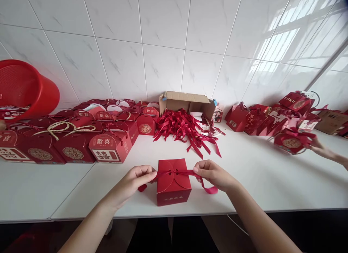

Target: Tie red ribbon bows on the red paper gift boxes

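Observation:
In front of me on the white table stands a closed red gift box (174, 189) with curved, overlapping top flaps and gold lettering on its near side. A red ribbon (186, 172) passes through the holes in the flaps and crosses at the middle of the lid. My left hand (140, 178) pinches one end of the ribbon at the box's left, a short tail hanging below. At the right, my right hand (213, 175) pinches the other end, and its loose tail curls down onto the table. Between both hands the ribbon is stretched nearly straight.
A pile of red ribbons (178, 128) spills from a cardboard box (187, 97) by the wall. Rows of red gift boxes (108, 146) and a red plastic basket (50, 93) stand left. More gift bags (236, 119) lie right, where another person's hand (318, 146) holds a ribboned box (290, 142).

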The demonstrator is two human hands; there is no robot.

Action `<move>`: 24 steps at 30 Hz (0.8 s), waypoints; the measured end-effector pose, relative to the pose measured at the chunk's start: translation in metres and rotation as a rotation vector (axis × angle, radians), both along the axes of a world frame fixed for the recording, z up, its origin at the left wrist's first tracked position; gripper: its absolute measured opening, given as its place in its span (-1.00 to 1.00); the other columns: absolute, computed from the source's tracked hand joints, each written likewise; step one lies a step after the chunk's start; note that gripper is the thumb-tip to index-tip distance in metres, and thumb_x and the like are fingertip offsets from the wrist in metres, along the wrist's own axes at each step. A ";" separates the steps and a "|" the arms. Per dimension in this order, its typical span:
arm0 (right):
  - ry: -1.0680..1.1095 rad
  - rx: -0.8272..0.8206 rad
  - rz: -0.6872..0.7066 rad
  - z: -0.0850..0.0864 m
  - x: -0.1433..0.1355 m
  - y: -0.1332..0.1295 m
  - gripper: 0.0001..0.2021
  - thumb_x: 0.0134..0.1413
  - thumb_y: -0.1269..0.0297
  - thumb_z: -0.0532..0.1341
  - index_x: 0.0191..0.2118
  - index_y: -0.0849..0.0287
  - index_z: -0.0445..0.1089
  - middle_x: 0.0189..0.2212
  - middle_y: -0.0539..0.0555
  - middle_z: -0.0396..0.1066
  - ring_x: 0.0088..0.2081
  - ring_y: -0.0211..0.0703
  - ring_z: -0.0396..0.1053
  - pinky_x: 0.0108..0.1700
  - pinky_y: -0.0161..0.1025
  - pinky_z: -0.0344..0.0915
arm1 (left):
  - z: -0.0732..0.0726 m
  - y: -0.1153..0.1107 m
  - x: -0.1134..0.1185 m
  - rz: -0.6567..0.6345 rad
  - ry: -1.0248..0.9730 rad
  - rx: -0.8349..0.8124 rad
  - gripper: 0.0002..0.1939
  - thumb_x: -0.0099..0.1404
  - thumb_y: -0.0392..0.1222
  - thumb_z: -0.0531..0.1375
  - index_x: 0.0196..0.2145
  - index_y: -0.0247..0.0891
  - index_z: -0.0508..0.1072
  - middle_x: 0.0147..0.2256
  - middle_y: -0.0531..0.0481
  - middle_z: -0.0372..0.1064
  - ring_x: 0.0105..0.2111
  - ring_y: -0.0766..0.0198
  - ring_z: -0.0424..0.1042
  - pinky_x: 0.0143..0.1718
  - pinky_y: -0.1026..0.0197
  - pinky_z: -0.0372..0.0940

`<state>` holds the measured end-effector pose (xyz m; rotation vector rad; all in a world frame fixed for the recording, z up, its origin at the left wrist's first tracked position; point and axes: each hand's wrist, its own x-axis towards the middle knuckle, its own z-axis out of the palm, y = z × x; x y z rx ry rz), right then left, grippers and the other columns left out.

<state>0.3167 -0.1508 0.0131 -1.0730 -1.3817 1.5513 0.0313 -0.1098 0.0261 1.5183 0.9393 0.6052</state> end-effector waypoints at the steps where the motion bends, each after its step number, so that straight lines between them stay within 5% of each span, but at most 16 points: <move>1: 0.038 0.002 0.006 0.004 0.001 -0.002 -0.69 0.01 0.07 0.31 -0.51 0.23 0.39 -0.61 -0.04 0.30 -0.52 -0.33 0.19 -0.41 -0.31 0.09 | 0.003 -0.001 -0.001 0.022 0.045 0.040 -0.65 0.22 0.04 0.16 -0.53 -0.21 0.16 -0.47 0.10 0.16 -0.46 0.31 0.19 -0.42 0.25 0.11; 6: 0.230 0.054 0.031 0.028 -0.004 -0.010 -0.80 0.03 0.17 0.32 -0.38 0.23 0.52 -0.53 0.02 0.42 -0.43 -0.27 0.32 -0.27 -0.25 0.23 | 0.017 -0.010 0.011 0.230 0.162 0.482 -0.74 0.20 0.01 0.18 -0.22 -0.13 0.26 -0.07 -0.05 0.27 0.01 0.08 0.27 0.03 0.03 0.18; 10: 0.288 0.063 0.039 0.045 -0.019 -0.013 -0.81 -0.01 0.24 0.35 -0.26 0.20 0.53 -0.49 -0.01 0.44 -0.43 -0.31 0.34 -0.23 -0.25 0.26 | 0.024 -0.023 0.043 0.183 0.240 0.858 -0.58 0.16 -0.06 0.24 -0.09 -0.13 0.18 -0.05 -0.10 0.25 0.01 0.05 0.27 0.04 0.01 0.19; 14: 0.203 0.129 0.007 0.057 -0.025 -0.015 -0.83 -0.04 0.24 0.37 -0.31 0.19 0.46 -0.52 -0.05 0.40 -0.45 -0.31 0.33 -0.30 -0.28 0.24 | 0.025 -0.025 0.068 0.349 0.266 1.284 -0.63 0.15 -0.23 0.22 -0.13 -0.17 0.14 -0.09 -0.17 0.25 -0.01 -0.03 0.26 0.03 -0.07 0.13; 19: -0.160 0.251 -0.120 0.053 -0.025 -0.013 -0.68 -0.01 0.14 0.33 -0.15 0.15 0.37 -0.60 -0.10 0.28 -0.52 -0.29 0.22 -0.43 -0.30 0.15 | 0.023 -0.018 0.065 0.532 0.248 1.336 -0.63 0.12 -0.20 0.23 -0.19 -0.18 0.12 -0.13 -0.17 0.25 -0.07 -0.05 0.30 -0.02 -0.05 0.12; 21: -0.295 0.328 -0.131 0.046 -0.031 -0.010 -0.62 0.03 0.15 0.30 -0.03 0.14 0.37 -0.60 -0.11 0.26 -0.51 -0.29 0.20 -0.38 -0.28 0.17 | 0.023 -0.017 0.062 0.530 0.260 1.323 -0.63 0.12 -0.18 0.23 -0.19 -0.18 0.12 -0.13 -0.18 0.25 -0.07 -0.05 0.30 -0.02 -0.05 0.11; 24: -0.332 0.421 -0.111 0.035 -0.047 -0.006 -0.78 0.11 0.17 0.22 -0.18 0.15 0.47 -0.57 -0.06 0.30 -0.48 -0.27 0.21 -0.33 -0.26 0.19 | 0.026 -0.018 0.058 0.458 0.294 1.261 -0.70 0.14 -0.22 0.19 -0.21 -0.18 0.15 -0.15 -0.15 0.28 -0.07 -0.02 0.29 -0.02 -0.05 0.10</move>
